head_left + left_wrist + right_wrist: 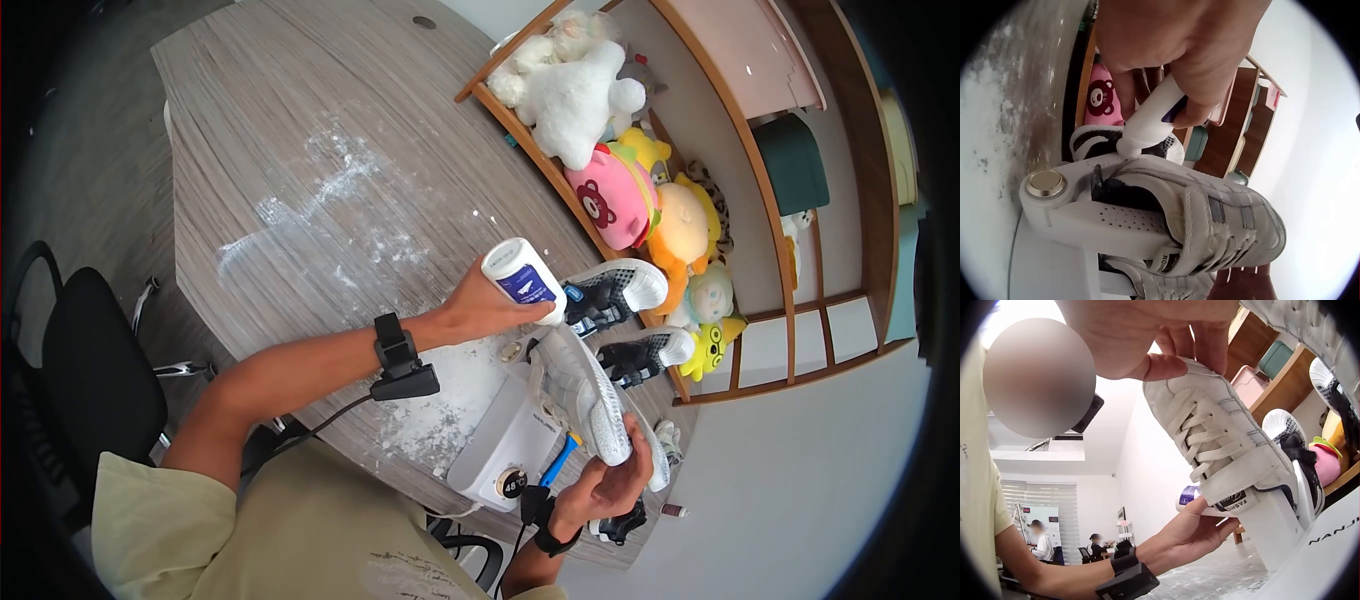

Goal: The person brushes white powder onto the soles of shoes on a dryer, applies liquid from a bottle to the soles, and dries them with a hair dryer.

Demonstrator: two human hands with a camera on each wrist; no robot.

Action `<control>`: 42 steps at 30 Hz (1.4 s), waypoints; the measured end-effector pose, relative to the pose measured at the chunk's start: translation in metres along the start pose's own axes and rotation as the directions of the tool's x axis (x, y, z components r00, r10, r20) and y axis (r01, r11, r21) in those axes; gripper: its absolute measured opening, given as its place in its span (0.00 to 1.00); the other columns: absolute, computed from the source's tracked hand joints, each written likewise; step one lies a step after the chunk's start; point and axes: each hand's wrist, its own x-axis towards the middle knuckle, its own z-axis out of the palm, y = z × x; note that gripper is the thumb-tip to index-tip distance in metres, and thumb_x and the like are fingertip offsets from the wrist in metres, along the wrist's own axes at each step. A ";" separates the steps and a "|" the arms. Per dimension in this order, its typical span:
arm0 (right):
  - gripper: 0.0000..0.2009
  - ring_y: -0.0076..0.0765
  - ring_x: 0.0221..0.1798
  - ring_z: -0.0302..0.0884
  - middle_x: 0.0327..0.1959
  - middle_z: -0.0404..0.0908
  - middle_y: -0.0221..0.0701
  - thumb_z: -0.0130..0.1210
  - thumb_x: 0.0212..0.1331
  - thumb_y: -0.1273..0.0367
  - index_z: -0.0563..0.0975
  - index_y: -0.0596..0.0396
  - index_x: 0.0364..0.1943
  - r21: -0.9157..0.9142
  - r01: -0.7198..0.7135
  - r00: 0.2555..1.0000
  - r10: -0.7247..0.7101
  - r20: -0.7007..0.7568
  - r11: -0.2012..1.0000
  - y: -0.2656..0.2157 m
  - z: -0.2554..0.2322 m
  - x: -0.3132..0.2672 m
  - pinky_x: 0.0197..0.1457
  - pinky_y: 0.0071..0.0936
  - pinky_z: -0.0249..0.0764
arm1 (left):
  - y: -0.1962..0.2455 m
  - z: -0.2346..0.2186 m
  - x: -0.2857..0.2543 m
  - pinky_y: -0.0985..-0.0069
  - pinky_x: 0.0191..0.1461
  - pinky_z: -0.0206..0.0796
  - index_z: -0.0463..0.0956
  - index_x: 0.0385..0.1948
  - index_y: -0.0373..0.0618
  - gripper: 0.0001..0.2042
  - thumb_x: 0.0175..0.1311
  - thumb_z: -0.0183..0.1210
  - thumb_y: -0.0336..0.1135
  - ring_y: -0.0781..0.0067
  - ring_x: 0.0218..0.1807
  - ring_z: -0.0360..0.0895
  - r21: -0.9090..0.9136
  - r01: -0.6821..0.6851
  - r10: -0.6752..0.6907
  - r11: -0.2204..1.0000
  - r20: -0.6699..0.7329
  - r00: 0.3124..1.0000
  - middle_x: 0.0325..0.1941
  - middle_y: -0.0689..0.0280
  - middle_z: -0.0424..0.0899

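My left hand (482, 308) grips a white bottle with a purple label (524, 282). In the left wrist view the bottle (1150, 122) tilts down, its tip at the heel side of a white laced shoe (1210, 225). That shoe (578, 385) sits on an arm of a white device (512, 440) whose round display reads 48°C. My right hand (603, 492) pinches the shoe's toe; in the right wrist view the thumb and fingers (1169, 367) hold the toe end of the shoe (1210, 431). A second white shoe (658, 455) is beside it, partly hidden.
White powder (340, 190) is spread over the wooden table (240, 110). Black-and-white shoes (640, 358) stand beyond the device, near a shelf (760, 160) of plush toys. A blue-handled brush (560, 460) lies by the device. A black chair (105, 360) stands left.
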 end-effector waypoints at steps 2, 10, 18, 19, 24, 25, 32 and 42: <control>0.21 0.47 0.59 0.73 0.54 0.76 0.50 0.45 0.58 0.80 0.67 0.65 0.58 0.001 -0.004 1.000 0.004 -0.006 1.000 -0.001 0.000 -0.001 0.67 0.44 0.64 | 0.008 -0.004 -0.001 0.78 0.47 0.76 0.73 0.46 0.38 0.22 0.51 0.71 0.33 0.78 0.42 0.80 -0.097 0.006 -0.002 0.995 0.043 0.999 0.41 0.64 0.82; 0.21 0.47 0.60 0.73 0.54 0.75 0.49 0.46 0.58 0.80 0.67 0.65 0.58 -0.004 -0.002 1.000 0.002 -0.003 1.000 0.000 -0.001 0.000 0.67 0.44 0.64 | 0.020 -0.004 -0.007 0.80 0.49 0.71 0.71 0.45 0.43 0.19 0.53 0.70 0.31 0.80 0.47 0.75 -0.128 -0.168 0.187 0.977 0.160 0.969 0.46 0.65 0.78; 0.22 0.47 0.60 0.73 0.55 0.75 0.50 0.43 0.56 0.82 0.66 0.65 0.59 -0.013 -0.011 1.000 0.011 0.002 1.000 -0.001 0.001 0.001 0.67 0.44 0.64 | 0.005 -0.003 -0.005 0.79 0.50 0.71 0.71 0.44 0.43 0.19 0.53 0.70 0.30 0.77 0.48 0.76 -0.041 -0.231 0.234 0.972 0.084 0.969 0.45 0.65 0.78; 0.23 0.47 0.60 0.73 0.55 0.75 0.50 0.43 0.56 0.82 0.66 0.65 0.59 -0.012 -0.015 1.000 0.015 0.003 1.000 -0.001 0.001 0.001 0.67 0.44 0.64 | 0.006 -0.004 -0.005 0.79 0.50 0.71 0.71 0.44 0.43 0.19 0.53 0.70 0.30 0.77 0.48 0.76 -0.019 -0.244 0.245 0.970 0.083 0.966 0.45 0.65 0.78; 0.22 0.49 0.61 0.72 0.55 0.74 0.52 0.46 0.57 0.78 0.66 0.66 0.58 -0.006 0.001 1.000 -0.001 0.015 1.000 0.002 -0.001 0.000 0.67 0.45 0.63 | 0.018 -0.001 -0.009 0.80 0.49 0.71 0.70 0.42 0.43 0.18 0.53 0.70 0.31 0.78 0.47 0.76 -0.059 -0.259 0.264 0.964 0.107 0.959 0.44 0.65 0.78; 0.22 0.49 0.61 0.71 0.55 0.74 0.52 0.47 0.57 0.77 0.66 0.67 0.58 -0.003 0.006 1.000 -0.006 0.017 1.000 0.002 -0.002 0.000 0.67 0.45 0.63 | 0.024 0.000 -0.011 0.80 0.49 0.71 0.70 0.41 0.42 0.18 0.53 0.69 0.31 0.78 0.47 0.76 -0.084 -0.262 0.271 0.961 0.117 0.956 0.43 0.65 0.78; 0.24 0.50 0.56 0.73 0.52 0.75 0.49 0.58 0.51 0.76 0.69 0.65 0.55 -0.113 0.119 0.989 -0.109 0.096 0.986 -0.007 -0.002 0.012 0.63 0.44 0.67 | 0.012 -0.002 -0.006 0.77 0.49 0.72 0.69 0.46 0.42 0.22 0.51 0.70 0.30 0.78 0.47 0.76 -0.070 -0.279 0.286 0.958 0.126 0.950 0.44 0.64 0.78; 0.23 0.51 0.51 0.77 0.47 0.78 0.46 0.66 0.41 0.81 0.74 0.62 0.47 -0.118 0.065 0.996 -0.058 0.062 0.991 -0.007 -0.003 0.013 0.59 0.47 0.72 | 0.001 -0.008 0.001 0.79 0.45 0.75 0.72 0.44 0.40 0.21 0.51 0.71 0.32 0.80 0.41 0.79 0.002 -0.170 0.170 0.985 0.064 0.983 0.39 0.65 0.81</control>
